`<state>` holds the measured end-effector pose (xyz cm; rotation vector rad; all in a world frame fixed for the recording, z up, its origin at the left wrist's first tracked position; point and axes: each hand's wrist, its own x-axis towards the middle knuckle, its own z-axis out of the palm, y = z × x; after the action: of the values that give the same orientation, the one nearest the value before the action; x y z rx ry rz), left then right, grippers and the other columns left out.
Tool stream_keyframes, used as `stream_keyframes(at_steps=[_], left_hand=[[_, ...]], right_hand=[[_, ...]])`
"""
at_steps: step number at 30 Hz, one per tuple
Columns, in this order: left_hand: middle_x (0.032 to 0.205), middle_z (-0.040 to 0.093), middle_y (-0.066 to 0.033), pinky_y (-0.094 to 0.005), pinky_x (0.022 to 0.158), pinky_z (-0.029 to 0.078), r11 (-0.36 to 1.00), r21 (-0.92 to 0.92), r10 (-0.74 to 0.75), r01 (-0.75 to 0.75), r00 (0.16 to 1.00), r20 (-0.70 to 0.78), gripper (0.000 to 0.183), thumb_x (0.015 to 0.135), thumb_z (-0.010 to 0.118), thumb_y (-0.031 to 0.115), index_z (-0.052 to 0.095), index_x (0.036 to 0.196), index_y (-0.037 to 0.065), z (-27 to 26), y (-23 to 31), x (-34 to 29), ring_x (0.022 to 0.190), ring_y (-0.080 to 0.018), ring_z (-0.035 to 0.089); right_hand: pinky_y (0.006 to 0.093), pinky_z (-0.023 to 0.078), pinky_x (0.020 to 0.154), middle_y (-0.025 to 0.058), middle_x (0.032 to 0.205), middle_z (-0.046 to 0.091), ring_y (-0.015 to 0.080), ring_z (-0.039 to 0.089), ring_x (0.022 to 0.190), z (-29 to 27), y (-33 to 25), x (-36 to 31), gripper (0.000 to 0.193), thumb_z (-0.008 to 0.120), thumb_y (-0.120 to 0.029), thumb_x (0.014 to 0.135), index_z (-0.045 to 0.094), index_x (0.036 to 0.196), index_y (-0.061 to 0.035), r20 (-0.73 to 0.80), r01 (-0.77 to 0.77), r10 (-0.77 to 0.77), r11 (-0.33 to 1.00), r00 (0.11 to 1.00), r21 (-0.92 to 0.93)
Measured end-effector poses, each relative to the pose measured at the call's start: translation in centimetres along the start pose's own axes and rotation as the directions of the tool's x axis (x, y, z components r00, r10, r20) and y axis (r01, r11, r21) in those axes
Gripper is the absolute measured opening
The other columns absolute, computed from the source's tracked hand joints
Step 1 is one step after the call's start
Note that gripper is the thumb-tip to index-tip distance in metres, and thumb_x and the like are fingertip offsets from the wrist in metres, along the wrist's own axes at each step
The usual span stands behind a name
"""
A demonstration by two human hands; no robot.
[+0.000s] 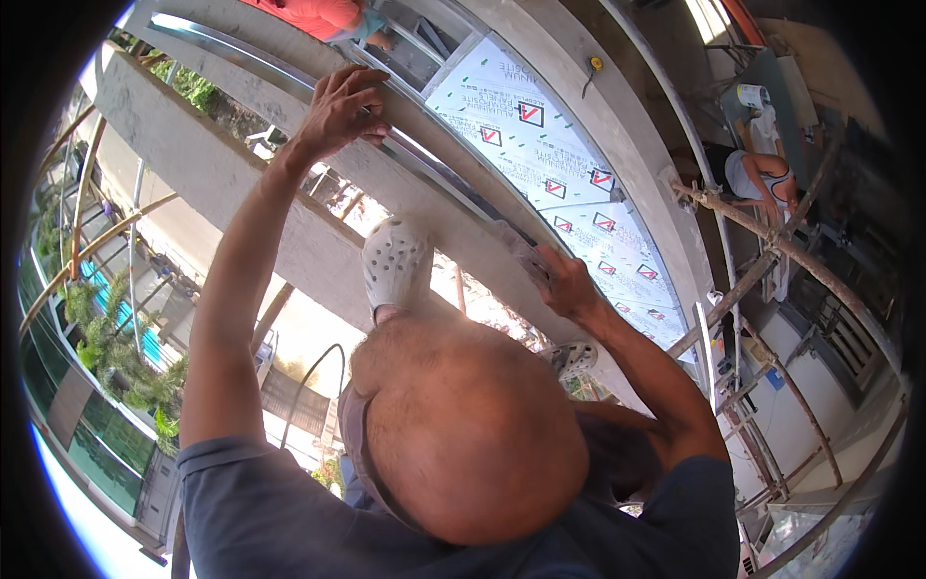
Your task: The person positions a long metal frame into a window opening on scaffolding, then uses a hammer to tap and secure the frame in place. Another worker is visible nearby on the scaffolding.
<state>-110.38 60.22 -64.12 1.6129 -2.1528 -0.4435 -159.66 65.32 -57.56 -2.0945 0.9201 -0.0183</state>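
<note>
A long shiny metal strip (439,166) runs diagonally along a grey concrete beam (318,222). Over its upper stretch is my left hand (345,108), fingers loosely bent and apart; nothing shows in its grasp. Farther down, my right hand (567,282) has its fingers closed on a pale, translucent piece (519,243) at the strip, too blurred to name. Beyond it lie panels under printed white film (540,135). I am squatting, one bare knee (463,415) between my arms. My feet wear perforated white clogs (397,261).
A yellow tape measure (596,64) lies on the curved concrete ledge (632,116). Wooden scaffold poles (772,241) cross at the right, near a person in a grey top (762,180) and a white bucket (752,96). Another person in an orange shirt (313,13) is at the top.
</note>
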Motion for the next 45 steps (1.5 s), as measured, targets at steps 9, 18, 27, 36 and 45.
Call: stream_keyframes(at_steps=[9, 18, 27, 36, 45], left_hand=[[0.154, 0.056, -0.0018, -0.0546, 0.118, 0.03, 1.0, 0.001, -0.024, 0.024, 0.999, 0.03, 0.038, 0.082, 0.083, 0.045, 0.065, 0.101, 0.017, 0.5, -0.5, -0.7, 0.149, -0.0345, 0.04], [0.151, 0.057, -0.0004, -0.0528, 0.118, 0.03, 0.999, -0.023, -0.026, 0.027, 0.999, 0.019, 0.034, 0.081, 0.085, 0.04, 0.067, 0.099, 0.017, 0.4, -0.4, -1.1, 0.148, -0.0329, 0.04], [0.15, 0.058, -0.0012, -0.0521, 0.119, 0.029, 0.999, -0.019, -0.031, 0.031, 1.0, 0.001, 0.036, 0.08, 0.087, 0.039, 0.066, 0.1, 0.018, 0.0, -0.5, -0.9, 0.148, -0.0327, 0.041], [0.154, 0.055, -0.0014, -0.055, 0.119, 0.03, 1.0, -0.027, -0.015, 0.015, 1.0, -0.016, 0.038, 0.079, 0.087, 0.039, 0.064, 0.1, 0.018, 0.3, -0.8, -0.8, 0.15, -0.0336, 0.039], [0.153, 0.056, -0.0003, -0.0533, 0.119, 0.029, 1.0, -0.022, -0.02, 0.02, 1.0, -0.01, 0.038, 0.081, 0.085, 0.045, 0.067, 0.103, 0.019, 0.0, -0.8, -0.7, 0.149, -0.0331, 0.04]], right_hand=[[0.0539, 0.059, 0.065, 0.0316, 0.091, 0.071, 0.0501, 0.071, 0.079, 0.7, -0.9, 3.1, 0.041, 0.074, -0.009, 0.086, 0.058, 0.123, -0.0013, 0.105, -0.125, 0.137, 0.986, 0.985, -0.11], [0.0491, 0.061, 0.065, 0.0292, 0.091, 0.073, 0.0462, 0.074, 0.079, 1.5, -2.0, 6.0, 0.037, 0.075, -0.014, 0.091, 0.061, 0.123, -0.0018, 0.04, -0.075, 0.077, 0.996, 0.996, -0.053], [0.048, 0.06, 0.064, 0.0277, 0.09, 0.073, 0.0455, 0.074, 0.075, 1.5, -3.0, 7.2, 0.036, 0.074, -0.02, 0.094, 0.062, 0.121, 0.0002, -0.015, -0.001, 0.0, 1.0, 1.0, -0.021], [0.0494, 0.061, 0.064, 0.0295, 0.093, 0.073, 0.0468, 0.074, 0.078, 1.7, -4.2, 8.3, 0.038, 0.074, -0.02, 0.096, 0.061, 0.123, 0.0023, -0.01, 0.007, -0.008, 0.999, 1.0, -0.052], [0.0505, 0.06, 0.065, 0.0291, 0.094, 0.073, 0.0481, 0.073, 0.08, 1.8, -4.6, 8.2, 0.035, 0.074, -0.019, 0.096, 0.062, 0.123, -0.0007, 0.017, -0.048, 0.049, 0.998, 0.999, -0.03]])
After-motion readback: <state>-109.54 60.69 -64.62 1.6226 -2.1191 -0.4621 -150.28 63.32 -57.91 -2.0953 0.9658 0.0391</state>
